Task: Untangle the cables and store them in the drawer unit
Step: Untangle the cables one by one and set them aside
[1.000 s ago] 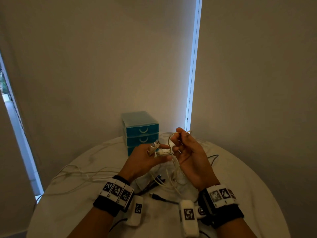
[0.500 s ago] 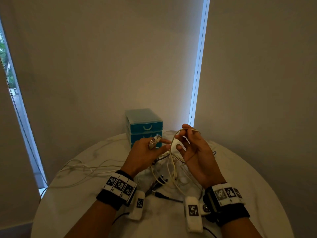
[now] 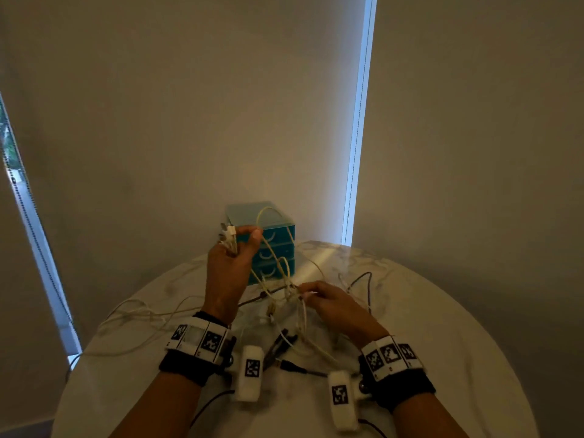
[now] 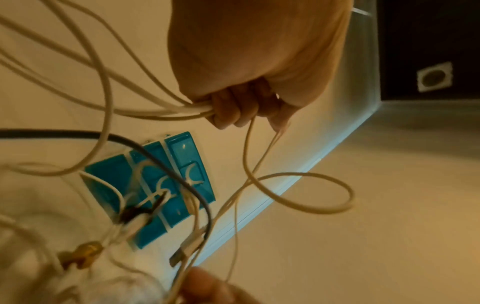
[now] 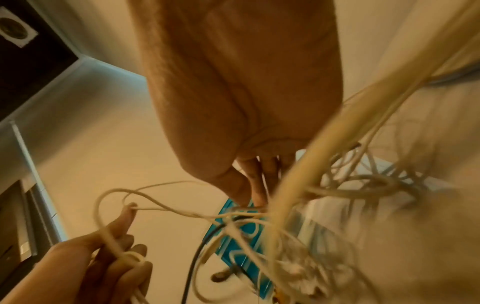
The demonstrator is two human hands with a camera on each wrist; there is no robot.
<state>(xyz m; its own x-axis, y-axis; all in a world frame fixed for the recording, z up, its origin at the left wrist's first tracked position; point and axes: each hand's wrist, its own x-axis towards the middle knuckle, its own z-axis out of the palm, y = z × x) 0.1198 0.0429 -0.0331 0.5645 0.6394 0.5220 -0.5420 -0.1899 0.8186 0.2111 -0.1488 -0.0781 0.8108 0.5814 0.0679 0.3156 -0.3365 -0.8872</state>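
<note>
My left hand (image 3: pixel 228 267) is raised, its grip closed on several cream cable ends (image 3: pixel 228 235). My right hand (image 3: pixel 331 303), lower, pinches the cable tangle (image 3: pixel 286 290) just above the worktop (image 3: pixel 442 327). One teal drawer unit (image 3: pixel 275 248), three drawers, all closed, stands behind.

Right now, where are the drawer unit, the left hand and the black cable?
drawer unit (image 3: pixel 278 240): head view, front of the top drawer.
left hand (image 3: pixel 229 267): head view, back of the hand.
black cable (image 4: pixel 64 134): left wrist view, the stretch left of the drawers.
</note>
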